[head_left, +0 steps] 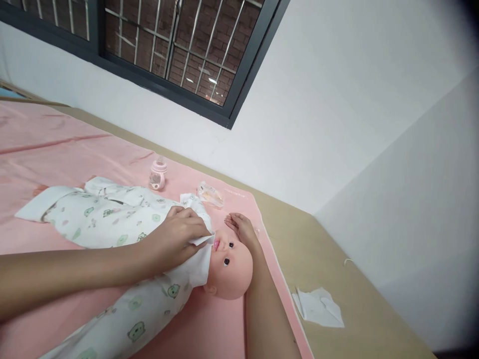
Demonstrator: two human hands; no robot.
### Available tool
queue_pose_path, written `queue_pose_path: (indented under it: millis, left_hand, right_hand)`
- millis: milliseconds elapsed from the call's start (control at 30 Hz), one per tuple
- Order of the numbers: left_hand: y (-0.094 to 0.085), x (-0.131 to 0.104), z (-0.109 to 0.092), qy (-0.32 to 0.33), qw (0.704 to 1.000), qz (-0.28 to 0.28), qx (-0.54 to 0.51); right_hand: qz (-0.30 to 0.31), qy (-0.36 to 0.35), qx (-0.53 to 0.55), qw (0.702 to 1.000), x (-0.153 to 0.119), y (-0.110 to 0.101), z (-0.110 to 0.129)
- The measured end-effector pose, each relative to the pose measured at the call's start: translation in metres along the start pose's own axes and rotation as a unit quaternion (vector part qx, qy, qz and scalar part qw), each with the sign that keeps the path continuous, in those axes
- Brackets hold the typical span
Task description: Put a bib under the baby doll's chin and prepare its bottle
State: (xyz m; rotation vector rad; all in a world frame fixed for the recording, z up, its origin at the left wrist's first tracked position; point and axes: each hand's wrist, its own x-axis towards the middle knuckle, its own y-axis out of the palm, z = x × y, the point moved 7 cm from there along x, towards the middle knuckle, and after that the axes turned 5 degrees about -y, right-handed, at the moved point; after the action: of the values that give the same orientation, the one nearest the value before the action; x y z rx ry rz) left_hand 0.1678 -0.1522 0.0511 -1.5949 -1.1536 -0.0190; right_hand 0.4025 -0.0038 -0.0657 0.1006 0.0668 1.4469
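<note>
A baby doll [232, 271] lies on its back, with its bald head to the right and its legs to the left. It wears a white baby suit [130, 227] printed with green animals. At the doll's chin, my left hand [177, 237] pinches the edge of a white cloth [202, 264] around its neck; I cannot tell whether this is the suit's collar or a separate piece. My right hand [241, 227] rests just beyond the doll's face, fingers stretched out, holding nothing. The right forearm passes close by the top of the head.
Under the doll is a pink mat [220, 319] on a wooden surface [295, 224]. A pink baby bottle [157, 175] stands behind the doll, near a clear plastic packet [210, 194]. Folded white tissue [319, 306] lies at the right. Behind rise a white wall and a barred window [179, 45].
</note>
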Motion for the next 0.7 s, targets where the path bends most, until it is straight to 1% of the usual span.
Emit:
queue_pose_path:
  millis: [233, 433, 567, 700]
  left_hand:
    - [0.004, -0.002, 0.006, -0.017, 1.000, -0.004, 0.003]
    - [0.007, -0.002, 0.009, -0.023, 1.000, 0.007, 0.002]
    - [0.009, -0.001, 0.010, -0.021, 1.000, 0.003, 0.007]
    - [0.012, 0.000, 0.010, -0.023, 1.000, 0.014, 0.010]
  right_hand:
    - [0.001, 0.002, -0.003, 1.000, -0.001, 0.000, 0.001]
    - [0.002, 0.004, -0.004, 1.000, -0.003, 0.001, 0.002]
    - [-0.001, 0.007, -0.004, 1.000, -0.003, 0.002, 0.003]
    - [-0.002, 0.008, -0.003, 1.000, -0.004, 0.002, 0.004]
